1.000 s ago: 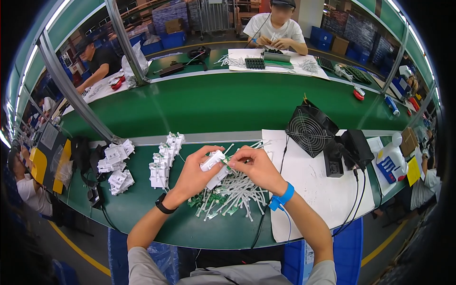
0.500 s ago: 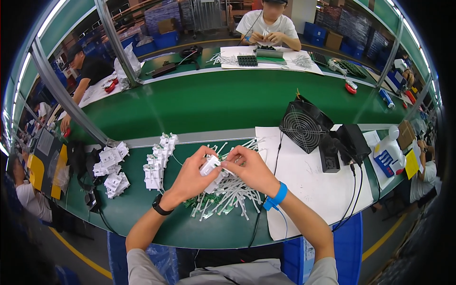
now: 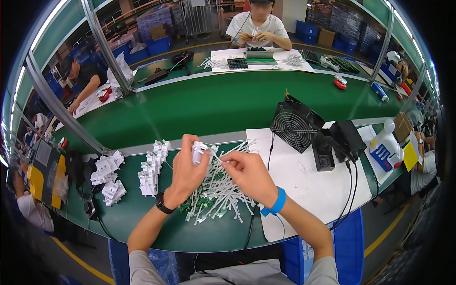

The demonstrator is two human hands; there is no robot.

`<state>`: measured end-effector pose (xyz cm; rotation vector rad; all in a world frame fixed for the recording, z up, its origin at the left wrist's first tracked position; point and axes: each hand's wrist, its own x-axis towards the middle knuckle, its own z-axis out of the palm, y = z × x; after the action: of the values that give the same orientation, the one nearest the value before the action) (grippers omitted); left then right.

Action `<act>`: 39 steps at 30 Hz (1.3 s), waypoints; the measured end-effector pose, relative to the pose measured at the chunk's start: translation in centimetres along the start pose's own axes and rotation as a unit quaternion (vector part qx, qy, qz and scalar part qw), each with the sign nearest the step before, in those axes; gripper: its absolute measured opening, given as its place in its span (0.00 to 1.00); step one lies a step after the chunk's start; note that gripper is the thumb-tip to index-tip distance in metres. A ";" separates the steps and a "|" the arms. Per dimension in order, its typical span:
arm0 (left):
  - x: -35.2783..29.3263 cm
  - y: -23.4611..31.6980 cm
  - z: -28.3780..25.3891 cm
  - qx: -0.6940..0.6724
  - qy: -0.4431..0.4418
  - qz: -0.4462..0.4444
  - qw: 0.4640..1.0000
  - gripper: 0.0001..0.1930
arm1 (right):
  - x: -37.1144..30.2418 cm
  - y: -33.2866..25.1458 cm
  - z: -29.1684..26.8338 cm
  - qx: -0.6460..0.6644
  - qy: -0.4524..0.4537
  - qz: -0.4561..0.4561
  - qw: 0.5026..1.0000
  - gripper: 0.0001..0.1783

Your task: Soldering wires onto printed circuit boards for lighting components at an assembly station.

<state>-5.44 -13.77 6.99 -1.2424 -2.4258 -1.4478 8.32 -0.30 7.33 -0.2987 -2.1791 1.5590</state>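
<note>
My left hand (image 3: pixel 186 170) is closed around a small white plastic housing (image 3: pixel 199 151), held up above the green bench. Beside it, my right hand (image 3: pixel 251 176) has thumb and forefinger pinched on a thin white cable (image 3: pixel 214 156) that runs toward the housing; where it meets the housing is too small to make out. Under both hands lies a heap of white cables (image 3: pixel 228 192), with small green circuit boards (image 3: pixel 195 205) among them. Left of my left hand stands a row of similar white housings (image 3: pixel 151 171). Farther left is a looser pile of white housings (image 3: pixel 109 173).
A black fan (image 3: pixel 292 126) and black power boxes (image 3: pixel 349 137) stand on white paper (image 3: pixel 304 199) at the right, near a white bottle (image 3: pixel 385 147). Beyond runs a green conveyor belt (image 3: pixel 199 99). A person (image 3: pixel 259 28) works across it, another (image 3: pixel 83 78) at the far left.
My left hand has lifted and turned the housing upright, a little to the left. My right hand has drawn slightly apart from it, pinching the cable. The whole view has shifted slightly.
</note>
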 end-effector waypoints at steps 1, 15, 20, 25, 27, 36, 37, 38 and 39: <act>0.2 0.1 0.6 -0.043 0.005 -0.009 0.999 0.15 | -0.4 0.2 0.4 -0.073 0.037 -0.092 0.992 0.08; 1.3 3.8 7.9 -0.165 -0.195 0.022 0.966 0.18 | -5.0 0.1 -6.8 -0.274 0.147 -0.141 0.940 0.08; 1.2 6.3 10.9 -0.162 -0.331 0.120 0.922 0.19 | -6.3 2.8 -13.1 -0.170 0.075 0.010 0.982 0.10; 1.5 7.9 14.1 -0.146 -0.408 0.117 0.894 0.25 | -8.0 6.2 -16.6 -0.038 -0.011 0.117 0.992 0.10; 1.5 7.1 15.9 -0.109 -0.365 0.165 0.910 0.28 | -8.4 7.6 -17.2 -0.038 -0.006 0.118 0.992 0.12; 0.7 5.6 18.5 0.012 -0.286 0.258 0.923 0.26 | -8.0 11.9 -17.0 -0.176 0.116 0.139 0.968 0.13; 0.6 5.5 18.5 0.018 -0.274 0.287 0.918 0.25 | -7.9 12.5 -16.9 -0.175 0.117 0.141 0.967 0.13; 0.4 5.3 18.5 0.018 -0.275 0.286 0.918 0.25 | -7.6 13.0 -16.7 -0.177 0.130 0.136 0.966 0.13; 0.3 5.0 18.6 0.021 -0.270 0.311 0.911 0.26 | -7.4 13.3 -16.5 -0.179 0.143 0.131 0.964 0.12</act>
<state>3.84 1.70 0.33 -2.3642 -1.9510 -0.9413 21.53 15.08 -2.43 -0.9015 -2.2406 1.1436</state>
